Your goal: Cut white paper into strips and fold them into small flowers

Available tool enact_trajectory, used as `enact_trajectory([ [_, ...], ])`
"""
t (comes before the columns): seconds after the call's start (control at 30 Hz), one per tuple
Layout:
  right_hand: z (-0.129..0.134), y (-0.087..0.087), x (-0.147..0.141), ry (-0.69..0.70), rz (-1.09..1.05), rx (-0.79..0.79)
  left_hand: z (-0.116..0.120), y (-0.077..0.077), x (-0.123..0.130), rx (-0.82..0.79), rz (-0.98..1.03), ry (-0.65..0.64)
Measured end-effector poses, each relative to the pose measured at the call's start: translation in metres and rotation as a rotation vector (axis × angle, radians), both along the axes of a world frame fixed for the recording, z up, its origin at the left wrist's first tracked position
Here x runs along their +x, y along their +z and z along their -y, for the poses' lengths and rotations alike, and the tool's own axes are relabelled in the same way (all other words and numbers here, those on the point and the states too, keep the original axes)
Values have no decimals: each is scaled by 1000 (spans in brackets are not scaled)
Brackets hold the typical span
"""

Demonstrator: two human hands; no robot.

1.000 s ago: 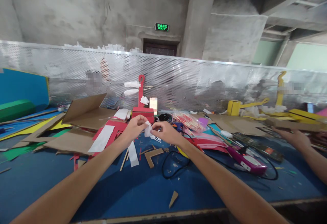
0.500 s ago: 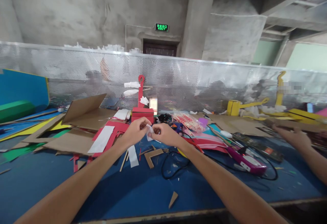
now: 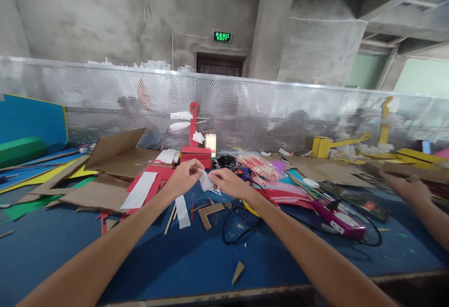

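Note:
Between my two hands is a small piece of thin white paper (image 3: pixel 206 182), with a loose end hanging down. My left hand (image 3: pixel 187 175) pinches its upper left side. My right hand (image 3: pixel 226 183) has its fingers closed on the right edge. Just behind them stands a red box (image 3: pixel 195 153) with a red upright (image 3: pixel 193 122); white wrapped bundles (image 3: pixel 180 126) on thin sticks are attached to that upright. Below my hands a white paper strip (image 3: pixel 183 212) lies beside thin wooden sticks (image 3: pixel 170 219) and an L-shaped cardboard piece (image 3: pixel 209 213).
Cardboard sheets (image 3: pixel 94 195) and red pieces lie left. To the right are a bag of sticks (image 3: pixel 261 166), a purple tool (image 3: pixel 340 220) with a black cable (image 3: pixel 242 242), and a co-worker's hand (image 3: pixel 409 190). A perforated metal screen (image 3: pixel 245 110) runs behind the table.
The white paper now shows more of itself, hanging lower between my hands. My fingers have shifted slightly on it. The co-worker's hand has moved a little to the right.

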State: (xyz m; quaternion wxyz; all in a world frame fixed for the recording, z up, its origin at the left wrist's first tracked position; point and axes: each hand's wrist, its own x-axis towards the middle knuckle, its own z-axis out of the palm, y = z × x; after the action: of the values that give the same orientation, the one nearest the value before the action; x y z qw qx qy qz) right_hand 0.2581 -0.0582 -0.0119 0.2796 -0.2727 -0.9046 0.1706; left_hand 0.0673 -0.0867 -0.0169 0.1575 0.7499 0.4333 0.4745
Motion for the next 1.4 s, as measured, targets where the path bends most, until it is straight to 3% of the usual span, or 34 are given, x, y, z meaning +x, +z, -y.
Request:
enact_trajectory([
  [0.27,-2,0,2,-43,11,3,-4,-4,-4,-5,-3,18],
  [0.47,2,-1,1,-14,-59,-111,-3,-3,-1,-27,2,-6],
  [0.6,0,-2,2,-23,-65,-106,-4,-4,-1,-25,15,-6],
  [0.9,-5,-4,6,-20,-9,-100,-1,-5,2,-76,-73,-150],
  [1.23,-8,-5,8,-28,-45,-153,-3,-6,-1,-128,-38,-97],
  [1.4,-10,-6,9,-18,-34,-152,-2,-8,0,-121,-75,-142],
])
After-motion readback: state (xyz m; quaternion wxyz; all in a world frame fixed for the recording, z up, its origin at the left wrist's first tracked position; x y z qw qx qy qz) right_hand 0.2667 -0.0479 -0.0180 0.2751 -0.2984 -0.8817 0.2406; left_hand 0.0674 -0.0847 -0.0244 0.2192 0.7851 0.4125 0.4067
